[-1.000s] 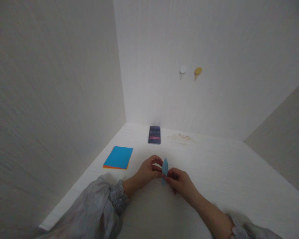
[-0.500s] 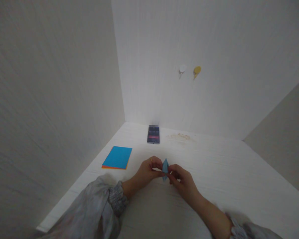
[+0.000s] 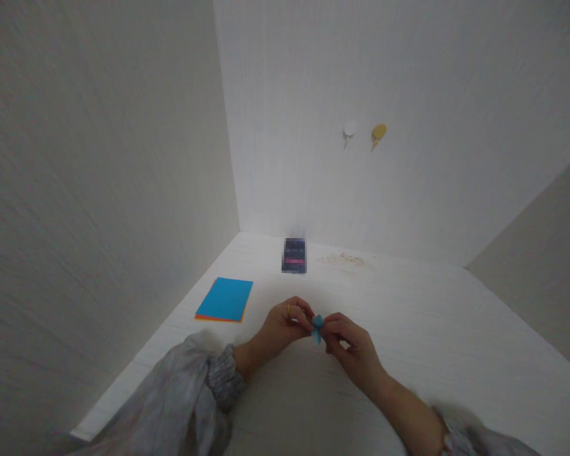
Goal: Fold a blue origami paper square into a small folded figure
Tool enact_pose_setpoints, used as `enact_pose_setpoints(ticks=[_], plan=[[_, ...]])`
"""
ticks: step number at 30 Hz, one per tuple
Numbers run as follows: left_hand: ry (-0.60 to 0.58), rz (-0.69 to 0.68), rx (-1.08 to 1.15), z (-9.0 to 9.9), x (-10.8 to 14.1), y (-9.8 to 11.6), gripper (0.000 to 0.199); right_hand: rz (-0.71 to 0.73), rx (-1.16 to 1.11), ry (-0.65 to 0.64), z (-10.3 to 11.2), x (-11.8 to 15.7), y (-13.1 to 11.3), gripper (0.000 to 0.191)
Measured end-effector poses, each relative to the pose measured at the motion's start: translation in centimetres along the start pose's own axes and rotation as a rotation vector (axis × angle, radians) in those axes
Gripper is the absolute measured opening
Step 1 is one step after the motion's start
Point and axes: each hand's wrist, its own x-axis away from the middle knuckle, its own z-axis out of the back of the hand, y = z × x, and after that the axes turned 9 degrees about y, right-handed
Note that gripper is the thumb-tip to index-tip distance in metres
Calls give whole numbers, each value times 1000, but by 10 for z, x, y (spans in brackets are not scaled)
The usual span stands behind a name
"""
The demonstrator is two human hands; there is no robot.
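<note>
A small piece of folded blue paper (image 3: 317, 322) is held up between my two hands, above the white table. My left hand (image 3: 287, 322), with a ring on one finger, pinches its left side. From the right, my right hand (image 3: 352, 342) grips it between thumb and fingers. The fingertips cover part of the paper, so its exact folded shape is hard to make out.
Left of my hands lies a stack of square coloured paper (image 3: 224, 299), blue on top with orange edges below. A dark, pixelated phone-like object (image 3: 294, 256) rests by the back wall. A white hook (image 3: 349, 130) and a yellow hook (image 3: 379, 132) are on that wall.
The folded paper has turned in my fingers: its tall pointed outline has become a shorter, wider shape pinched in at the middle. Both hands keep their hold and have shifted only slightly.
</note>
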Motion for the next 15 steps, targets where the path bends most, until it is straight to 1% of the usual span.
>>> enact_pose_setpoints(ticks=[5,9,12,15], plan=[[-13,-51,-65,-1,0,6,12,75,57,24,0,0,-2,8],[-26,5,-52,-4,1,11,14,78,76,19,0,0,-4,8],[-21,58,-17,-4,1,9,15,-1,70,21,0,0,-5,6],[-10,109,-40,-2,1,5,17,-162,21,28,-2,-1,-3,9]])
